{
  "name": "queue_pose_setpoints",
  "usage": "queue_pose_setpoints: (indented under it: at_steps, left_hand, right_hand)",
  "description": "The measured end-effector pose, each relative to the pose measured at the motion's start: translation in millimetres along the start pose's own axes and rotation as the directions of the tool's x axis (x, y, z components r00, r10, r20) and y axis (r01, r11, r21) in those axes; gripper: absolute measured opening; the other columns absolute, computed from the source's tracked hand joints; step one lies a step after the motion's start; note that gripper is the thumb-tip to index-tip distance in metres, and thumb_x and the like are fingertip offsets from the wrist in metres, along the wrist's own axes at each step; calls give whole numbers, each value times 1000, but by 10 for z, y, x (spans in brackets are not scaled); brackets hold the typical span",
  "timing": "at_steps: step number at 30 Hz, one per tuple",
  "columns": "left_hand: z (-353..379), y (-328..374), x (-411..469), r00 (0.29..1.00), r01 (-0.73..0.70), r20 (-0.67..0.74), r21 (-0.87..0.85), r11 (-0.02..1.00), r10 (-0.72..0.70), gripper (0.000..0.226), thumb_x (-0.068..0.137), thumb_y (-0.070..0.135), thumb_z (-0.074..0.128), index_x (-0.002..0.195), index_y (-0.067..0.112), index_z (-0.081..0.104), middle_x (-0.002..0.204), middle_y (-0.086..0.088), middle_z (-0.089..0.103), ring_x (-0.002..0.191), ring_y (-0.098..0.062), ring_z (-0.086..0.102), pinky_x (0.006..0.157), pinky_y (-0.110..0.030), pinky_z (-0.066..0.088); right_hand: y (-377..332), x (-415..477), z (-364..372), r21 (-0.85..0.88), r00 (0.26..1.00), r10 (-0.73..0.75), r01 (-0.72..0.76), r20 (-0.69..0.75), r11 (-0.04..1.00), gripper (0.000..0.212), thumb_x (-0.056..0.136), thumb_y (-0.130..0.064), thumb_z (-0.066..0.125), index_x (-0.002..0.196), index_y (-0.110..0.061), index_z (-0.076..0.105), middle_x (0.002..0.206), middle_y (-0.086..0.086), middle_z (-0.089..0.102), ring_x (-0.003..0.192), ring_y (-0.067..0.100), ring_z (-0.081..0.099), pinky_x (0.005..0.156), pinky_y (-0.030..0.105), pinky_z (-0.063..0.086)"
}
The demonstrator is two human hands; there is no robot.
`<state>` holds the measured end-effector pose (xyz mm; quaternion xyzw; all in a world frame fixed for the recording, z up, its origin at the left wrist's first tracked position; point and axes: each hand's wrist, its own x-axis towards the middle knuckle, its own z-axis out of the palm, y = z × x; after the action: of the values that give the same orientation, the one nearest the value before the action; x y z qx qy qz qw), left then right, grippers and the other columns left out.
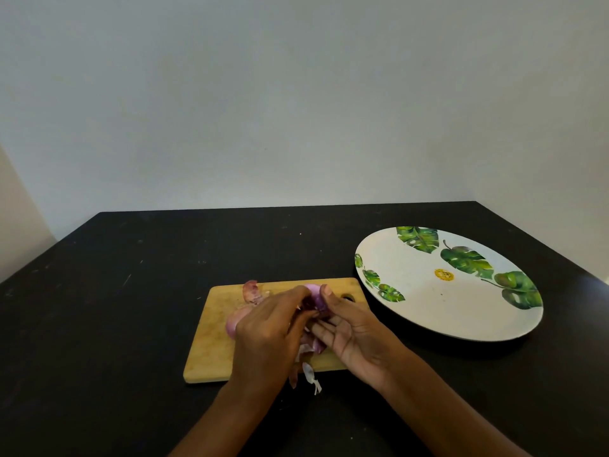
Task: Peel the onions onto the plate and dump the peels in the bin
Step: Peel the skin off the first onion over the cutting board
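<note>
I hold the onion [315, 295] just above the cutting board [211, 351] so scraps fall there: right hand [357, 338] fingers clamp it steady, left hand [268, 331] fingers pinch its skin [308, 304] to tear it away. The plate [428, 311] sits just right of the board, within easy reach.

No text, brand or number could be read anywhere. The only label was a small round yellow sticker [444, 274] near the middle of the leaf-patterned plate [428, 315], on the right of the table [131, 291]. It carried dark marks, but they were too small and blurred to make out.
</note>
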<state>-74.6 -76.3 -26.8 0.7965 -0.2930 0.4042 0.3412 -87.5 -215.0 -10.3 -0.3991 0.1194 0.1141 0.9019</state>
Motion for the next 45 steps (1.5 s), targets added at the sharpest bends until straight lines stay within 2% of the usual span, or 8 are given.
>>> queue_pose_setpoints:
  at_steps: [4,10,17,23,27,29,36,45]
  left_hand:
    - [11,-24,14,997,56,46,-41,998,-54,30,71,5,79,97,11,66,85,1,69,84,0,58,78,-9,46]
    - [9,34,36,986,73,156,-114,991,-55,51,68,-4,79,102,26,53,81,6,65,84,3,53,75,2,39]
    - [-48,94,99,984,175,74,-249,953,-161,47,73,-3,71,94,35,53,81,28,57,83,11,56,71,-3,43]
    - [-82,81,155,937,320,-18,-353,879,-349,39,76,-3,71,85,32,56,78,10,61,77,-4,60,67,-11,47]
    - [-47,-40,115,958,285,31,-241,928,-287,12,77,29,73,86,28,64,86,11,62,82,-5,59,71,-14,48]
    - [-8,-82,70,970,241,52,-144,960,-236,18,79,40,63,86,25,69,94,13,60,92,0,53,79,-12,43]
    - [6,-31,52,994,85,75,-110,990,-77,35,76,35,62,110,27,55,104,10,58,99,2,50,83,-16,45]
    - [2,9,42,998,39,-45,-91,995,-43,46,71,14,79,110,20,55,95,14,54,88,2,54,80,-13,46]
  right_hand:
    - [-11,-13,16,0,1000,8,-8,-14,1000,48,71,-19,71,112,4,62,112,21,69,111,29,65,97,40,51]
    - [-40,-46,48,-41,1000,0,0,11,999,33,72,-19,69,99,1,67,102,18,73,97,24,71,87,34,56]
    - [-42,-71,67,-4,999,4,-4,45,1000,39,79,-25,65,105,4,65,108,22,70,103,28,69,90,36,54]
    - [-140,-27,42,215,997,-55,64,-47,974,55,74,-28,67,118,3,55,102,26,70,93,36,71,75,36,61]
    - [-205,-35,21,145,995,-82,89,-53,985,47,72,-26,67,110,-2,55,92,22,73,84,31,73,73,38,60]
    - [-174,-44,24,64,997,-66,68,-24,996,47,73,-24,68,112,0,57,101,23,71,88,29,73,76,35,61]
    - [-48,-63,34,-102,995,-90,93,39,990,47,71,-17,72,114,-3,58,103,18,72,93,27,72,74,33,59]
    - [-63,-47,55,-80,997,-80,80,0,994,47,72,-24,69,114,-4,61,112,19,69,101,28,69,77,34,60]
